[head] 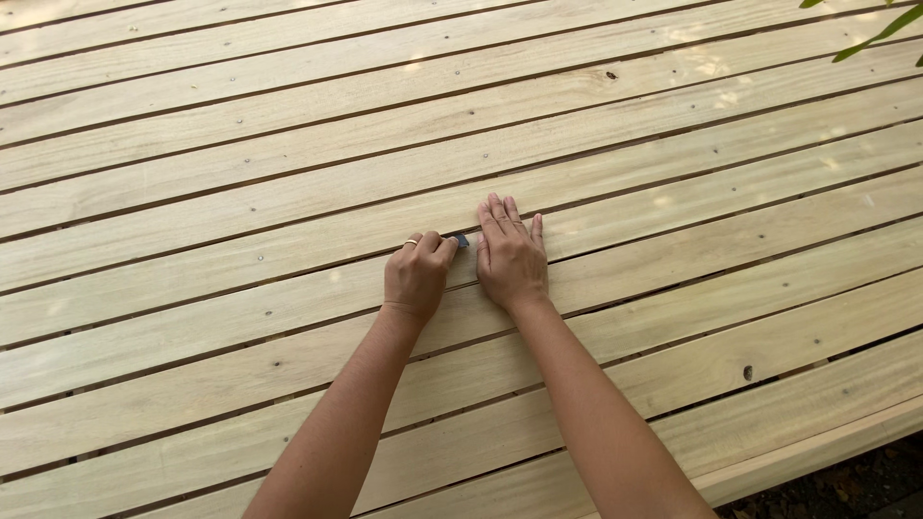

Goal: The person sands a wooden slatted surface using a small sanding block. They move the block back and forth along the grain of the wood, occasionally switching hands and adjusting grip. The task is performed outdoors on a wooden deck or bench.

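Note:
Both my hands rest side by side on a pale wooden slat of a slatted deck. My left hand is curled into a loose fist, with a ring on one finger, and pinches a small dark grey object between thumb and fingertips against the wood. My right hand lies flat, palm down, fingers together and pointing away from me, just right of that object and touching the slat. Most of the small dark object is hidden by my fingers.
Long light wooden slats run left to right with narrow dark gaps and small nail heads. A dark knot marks a near slat. The deck's front edge drops to dark ground at lower right. Green leaves hang in at the top right.

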Demonstrator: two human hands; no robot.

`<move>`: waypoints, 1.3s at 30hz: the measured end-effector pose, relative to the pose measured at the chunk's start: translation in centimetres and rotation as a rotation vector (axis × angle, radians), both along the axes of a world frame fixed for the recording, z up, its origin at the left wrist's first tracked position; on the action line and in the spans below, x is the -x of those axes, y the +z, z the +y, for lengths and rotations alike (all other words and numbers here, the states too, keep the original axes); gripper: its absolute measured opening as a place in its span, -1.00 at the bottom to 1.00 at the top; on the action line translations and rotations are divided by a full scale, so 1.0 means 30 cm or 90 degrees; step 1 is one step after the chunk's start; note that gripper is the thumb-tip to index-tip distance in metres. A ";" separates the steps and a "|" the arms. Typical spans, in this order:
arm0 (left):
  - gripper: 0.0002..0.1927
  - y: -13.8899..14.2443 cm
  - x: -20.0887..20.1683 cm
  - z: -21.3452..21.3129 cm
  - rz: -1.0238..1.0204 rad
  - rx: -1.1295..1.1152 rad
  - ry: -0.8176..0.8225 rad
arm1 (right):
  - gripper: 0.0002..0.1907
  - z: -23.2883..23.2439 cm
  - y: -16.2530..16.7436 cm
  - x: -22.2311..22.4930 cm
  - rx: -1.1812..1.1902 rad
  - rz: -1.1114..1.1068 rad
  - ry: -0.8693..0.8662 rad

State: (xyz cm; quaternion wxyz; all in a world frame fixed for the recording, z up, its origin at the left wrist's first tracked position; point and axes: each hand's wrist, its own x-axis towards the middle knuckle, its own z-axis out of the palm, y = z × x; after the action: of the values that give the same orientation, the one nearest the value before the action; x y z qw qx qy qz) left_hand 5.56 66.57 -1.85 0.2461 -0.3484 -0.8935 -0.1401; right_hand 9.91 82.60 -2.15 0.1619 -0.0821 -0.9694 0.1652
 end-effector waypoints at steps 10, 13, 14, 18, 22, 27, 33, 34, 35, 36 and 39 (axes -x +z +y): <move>-0.92 -0.004 0.061 -0.133 -0.022 0.031 -0.007 | -0.50 0.010 -0.027 0.022 0.037 -0.046 -0.026; -0.89 -0.025 0.054 -0.003 -0.025 0.009 -0.031 | -0.51 0.006 -0.021 0.016 0.034 -0.037 -0.027; -0.89 -0.025 0.057 0.026 -0.032 0.019 -0.028 | -0.50 0.007 -0.020 0.013 0.034 -0.029 -0.022; -0.89 -0.002 0.074 -0.018 -0.086 0.048 -0.006 | -0.51 0.020 -0.027 0.008 0.043 -0.019 -0.020; -0.88 0.022 0.088 -0.151 -0.098 0.069 0.017 | -0.52 0.023 -0.037 0.022 0.052 -0.021 -0.031; -0.87 -0.005 0.068 -0.008 -0.080 0.060 0.004 | -0.50 0.011 -0.021 0.018 0.037 -0.036 -0.026; -0.84 0.029 0.072 -0.121 -0.103 0.068 0.022 | -0.43 0.012 0.020 -0.011 -0.014 -0.075 0.027; -0.84 0.040 0.075 -0.178 -0.108 0.085 0.038 | -0.42 0.012 0.024 -0.012 -0.013 -0.081 0.035; -0.84 0.047 0.075 -0.219 -0.096 0.089 0.040 | -0.41 0.011 0.027 -0.012 -0.012 -0.087 0.042; -0.84 0.051 0.074 -0.249 -0.083 0.092 0.040 | -0.40 0.009 0.029 -0.010 -0.014 -0.093 0.048; -0.84 0.036 0.062 -0.218 -0.088 0.112 0.042 | -0.40 0.001 0.030 -0.007 -0.044 -0.117 0.012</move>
State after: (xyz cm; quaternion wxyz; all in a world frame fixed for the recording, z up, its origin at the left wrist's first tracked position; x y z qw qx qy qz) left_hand 3.68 60.05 -0.79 0.1566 -0.3286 -0.9282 -0.0771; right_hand 10.14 82.63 -1.25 0.0732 -0.0824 -0.9860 0.1248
